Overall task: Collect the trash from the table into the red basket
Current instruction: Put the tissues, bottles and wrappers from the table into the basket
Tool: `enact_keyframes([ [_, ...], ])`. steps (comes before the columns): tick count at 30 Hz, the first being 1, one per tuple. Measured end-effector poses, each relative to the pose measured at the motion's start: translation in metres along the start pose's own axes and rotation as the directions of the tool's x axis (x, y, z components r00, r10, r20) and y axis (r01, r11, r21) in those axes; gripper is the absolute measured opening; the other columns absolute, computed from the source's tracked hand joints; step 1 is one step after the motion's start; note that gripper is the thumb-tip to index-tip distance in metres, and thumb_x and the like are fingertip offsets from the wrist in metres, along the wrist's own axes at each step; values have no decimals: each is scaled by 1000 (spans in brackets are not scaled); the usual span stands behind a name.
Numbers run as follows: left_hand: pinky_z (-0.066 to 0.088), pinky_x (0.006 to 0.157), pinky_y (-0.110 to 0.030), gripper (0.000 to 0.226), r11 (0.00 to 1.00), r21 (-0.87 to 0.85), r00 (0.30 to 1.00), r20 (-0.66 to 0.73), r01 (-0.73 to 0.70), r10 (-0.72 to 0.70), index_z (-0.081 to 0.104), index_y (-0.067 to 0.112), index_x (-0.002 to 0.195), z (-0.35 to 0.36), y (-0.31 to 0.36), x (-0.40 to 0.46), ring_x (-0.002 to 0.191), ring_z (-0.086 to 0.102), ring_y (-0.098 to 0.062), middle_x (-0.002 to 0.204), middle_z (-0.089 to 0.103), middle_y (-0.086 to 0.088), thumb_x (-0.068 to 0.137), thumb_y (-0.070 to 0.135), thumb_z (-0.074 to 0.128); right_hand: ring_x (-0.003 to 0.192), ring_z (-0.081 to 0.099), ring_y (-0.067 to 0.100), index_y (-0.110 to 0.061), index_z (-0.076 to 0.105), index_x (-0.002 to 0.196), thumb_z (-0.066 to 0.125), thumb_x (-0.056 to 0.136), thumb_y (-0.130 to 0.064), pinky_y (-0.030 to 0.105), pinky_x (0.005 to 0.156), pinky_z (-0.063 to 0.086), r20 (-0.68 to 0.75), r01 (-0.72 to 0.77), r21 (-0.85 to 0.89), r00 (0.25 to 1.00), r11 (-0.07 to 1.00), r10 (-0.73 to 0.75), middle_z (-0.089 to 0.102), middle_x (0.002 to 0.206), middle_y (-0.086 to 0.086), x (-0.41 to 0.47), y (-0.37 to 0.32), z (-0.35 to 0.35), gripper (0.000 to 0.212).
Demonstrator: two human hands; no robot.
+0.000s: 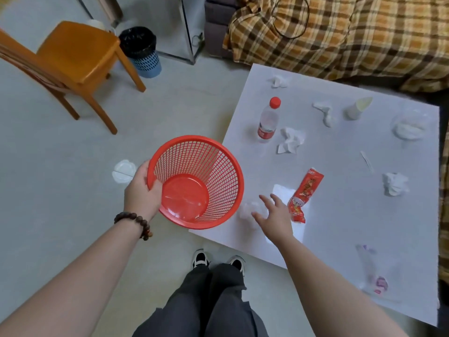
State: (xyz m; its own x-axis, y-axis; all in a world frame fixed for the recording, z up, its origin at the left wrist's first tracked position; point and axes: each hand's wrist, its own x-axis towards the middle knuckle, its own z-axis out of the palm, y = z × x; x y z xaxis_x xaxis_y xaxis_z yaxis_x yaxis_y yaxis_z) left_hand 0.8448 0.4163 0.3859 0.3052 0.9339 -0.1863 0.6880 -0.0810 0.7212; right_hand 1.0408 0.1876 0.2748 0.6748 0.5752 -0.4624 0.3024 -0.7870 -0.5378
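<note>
My left hand (142,193) grips the rim of the red mesh basket (213,156), held tilted beside the white table's (340,215) left edge; nothing lies inside it. My right hand (274,216) hovers with fingers spread over a crumpled white tissue (250,210) near the table's front-left corner. A red snack wrapper (306,193) lies just right of that hand. Farther back stand a plastic bottle with a red cap (268,120) and a paper cup (357,108). Several more crumpled tissues (290,139) are scattered over the table.
A clear plastic bag (371,271) lies at the table's near right, a plastic container (410,125) at far right. On the floor sit a white lid (124,171), an orange chair (73,57) and a blue bin (143,52). A plaid-covered sofa (352,32) borders the table behind.
</note>
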Motion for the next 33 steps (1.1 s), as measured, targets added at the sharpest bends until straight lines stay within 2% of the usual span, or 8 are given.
enact_keyframes([
  [4, 44, 84, -28, 45, 996, 89, 1000, -10, -29, 30, 47, 29, 134, 3, -15, 15, 94, 54, -12, 106, 57, 12, 92, 12, 49, 141, 21, 30, -38, 27, 144, 63, 83, -46, 46, 108, 32, 140, 33, -141, 990, 989, -13, 16, 158, 3, 23, 10, 38, 72],
  [7, 41, 83, -24, 46, 992, 122, 999, -6, -33, 34, 46, 30, 134, 4, -24, 27, 95, 54, -9, 107, 57, 13, 92, 11, 48, 137, 29, 32, -33, 31, 144, 63, 85, -29, 45, 103, 40, 203, -13, -129, 978, 992, 39, 17, 157, 4, 38, 14, 62, 67],
  [12, 42, 87, -23, 47, 993, 118, 1000, -3, -8, 9, 47, 27, 136, 6, -31, 36, 99, 55, -9, 113, 59, 11, 92, 11, 47, 115, 50, 28, -17, 58, 123, 53, 84, -6, 34, 83, 46, 137, -88, -80, 986, 993, 98, 49, 134, 7, 48, 18, 74, 41],
  [17, 39, 74, -10, 44, 997, 78, 1000, -10, -19, 20, 48, 27, 133, 1, -23, 36, 95, 55, -7, 108, 58, 14, 92, 10, 47, 88, 56, 25, -9, 64, 107, 51, 86, -3, 27, 71, 37, -35, -117, 71, 992, 991, 120, 57, 118, 11, 39, 1, 46, 26],
  [21, 35, 59, -1, 40, 1000, 14, 1000, -8, -3, 3, 51, 28, 126, -9, -11, 31, 85, 58, -7, 99, 61, 11, 91, 10, 48, 85, 49, 13, -11, 66, 99, 56, 83, -3, 18, 69, 30, -331, 11, 231, 941, 973, 68, 58, 110, 5, 19, -43, -11, 21],
  [25, 37, 59, -6, 37, 999, -35, 1000, 16, -7, 7, 51, 28, 124, -19, 2, 26, 84, 60, -10, 97, 64, 7, 91, 11, 47, 82, 54, 3, -16, 67, 94, 60, 82, -4, 7, 67, 39, -496, 235, 311, 866, 921, -54, 55, 100, -8, -5, -103, -61, 19],
  [29, 49, 77, -26, 35, 992, -119, 997, 61, -39, 47, 52, 27, 121, -25, 19, 22, 92, 62, -16, 101, 65, 6, 91, 11, 48, 75, 55, 11, -9, 69, 90, 63, 76, 2, 10, 67, 41, -433, 400, 229, 858, 887, -275, 61, 97, 0, -23, -166, -60, 19],
  [33, 52, 80, -32, 35, 984, -171, 996, 62, -55, 67, 53, 24, 122, -31, 33, 21, 90, 64, -17, 99, 67, 3, 90, 10, 49, 98, 57, 23, -8, 68, 103, 61, 78, 1, 33, 84, 48, -236, 445, 143, 883, 884, -406, 61, 109, 7, -29, -202, -40, 28],
])
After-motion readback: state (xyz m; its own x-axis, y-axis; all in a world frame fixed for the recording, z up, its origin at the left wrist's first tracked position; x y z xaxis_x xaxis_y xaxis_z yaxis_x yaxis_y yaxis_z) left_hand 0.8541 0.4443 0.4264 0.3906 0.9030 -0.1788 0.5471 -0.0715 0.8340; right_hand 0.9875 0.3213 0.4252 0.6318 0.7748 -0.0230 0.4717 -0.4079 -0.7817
